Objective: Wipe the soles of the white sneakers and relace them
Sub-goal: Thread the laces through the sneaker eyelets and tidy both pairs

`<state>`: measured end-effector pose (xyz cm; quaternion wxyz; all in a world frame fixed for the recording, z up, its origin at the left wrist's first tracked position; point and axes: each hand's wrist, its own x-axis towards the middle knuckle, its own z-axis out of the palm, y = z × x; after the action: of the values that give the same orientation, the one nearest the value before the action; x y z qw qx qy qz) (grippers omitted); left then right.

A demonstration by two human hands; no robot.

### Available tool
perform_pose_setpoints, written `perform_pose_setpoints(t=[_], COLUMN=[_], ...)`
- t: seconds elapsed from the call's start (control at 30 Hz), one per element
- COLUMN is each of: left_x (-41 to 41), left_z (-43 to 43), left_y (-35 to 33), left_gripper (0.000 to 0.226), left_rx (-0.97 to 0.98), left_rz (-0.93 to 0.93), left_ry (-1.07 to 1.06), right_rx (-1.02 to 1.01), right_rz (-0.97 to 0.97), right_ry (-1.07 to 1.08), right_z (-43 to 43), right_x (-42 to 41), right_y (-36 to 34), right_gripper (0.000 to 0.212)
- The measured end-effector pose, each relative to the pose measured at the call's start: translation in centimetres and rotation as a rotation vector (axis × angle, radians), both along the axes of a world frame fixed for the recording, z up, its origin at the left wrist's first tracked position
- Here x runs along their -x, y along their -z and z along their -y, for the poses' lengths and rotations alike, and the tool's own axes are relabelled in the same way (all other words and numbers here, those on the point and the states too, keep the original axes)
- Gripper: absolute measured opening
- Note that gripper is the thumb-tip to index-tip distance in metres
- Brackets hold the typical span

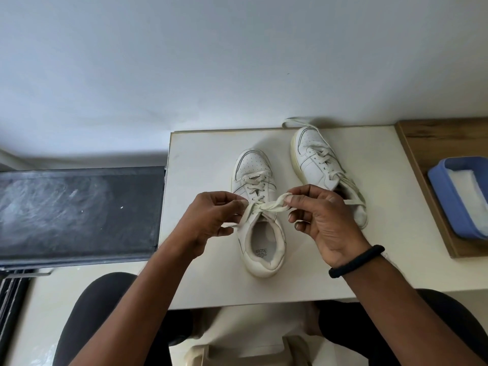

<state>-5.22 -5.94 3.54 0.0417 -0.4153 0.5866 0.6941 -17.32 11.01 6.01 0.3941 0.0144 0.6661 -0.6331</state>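
Nearest the camera, the person's legs (pixel 92 313) in dark cloth sit on either side of the near edge of the counter (pixel 206 167), and both bare forearms reach forward over it. A black band (pixel 356 261) circles the right wrist. The left hand (pixel 211 217) and the right hand (pixel 319 217) meet above the near sneaker (pixel 261 268), which stands upright on the counter with its heel toward the person and its toe pointing away. Between the hands runs the lace (pixel 266 206), crossed in a knot just above the shoe's opening. The left hand's thumb and forefinger pinch one strand at the left side of the knot, the other fingers are curled into the palm, and a loose end trails below them. The right hand pinches a folded loop of the lace between thumb and forefinger, with its remaining fingers loosely bent and slightly apart. Farther back and to the right, the far sneaker (pixel 314 159) rests on the counter, angled a little, partly laced, with a loose lace end lying past the counter's far edge. At the far right a wooden board (pixel 435 138) carries a blue tray (pixel 446 191) holding a white cloth (pixel 462 186). To the left of the counter lies a dark panel (pixel 79 207), and a pale wall (pixel 237 62) rises behind everything.
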Motion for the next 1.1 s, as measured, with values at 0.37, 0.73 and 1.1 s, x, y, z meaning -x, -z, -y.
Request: perform_pose_setpoints(t=[0.37,0.73,1.1], left_x=[-0.2,-0.1,-0.2], left_z=[0.7,0.8,0.8], left_y=[0.7,1.1,1.5], left_gripper=[0.015,0.021,0.021], left_rx=[0.280,0.537,0.548], left_rz=[-0.028,0.023,0.058], left_ry=[-0.066,0.017,0.097], right_rx=[-0.793,-0.858,-0.891], right_rz=[-0.990,-0.930,-1.016], right_ry=[-0.490,-0.603,-0.597], right_z=[-1.0,-0.5,-0.1], right_x=[0.3,0.8,0.3], right_y=[0.0,1.0,2.0], right_gripper=[0.005,0.001,0.009])
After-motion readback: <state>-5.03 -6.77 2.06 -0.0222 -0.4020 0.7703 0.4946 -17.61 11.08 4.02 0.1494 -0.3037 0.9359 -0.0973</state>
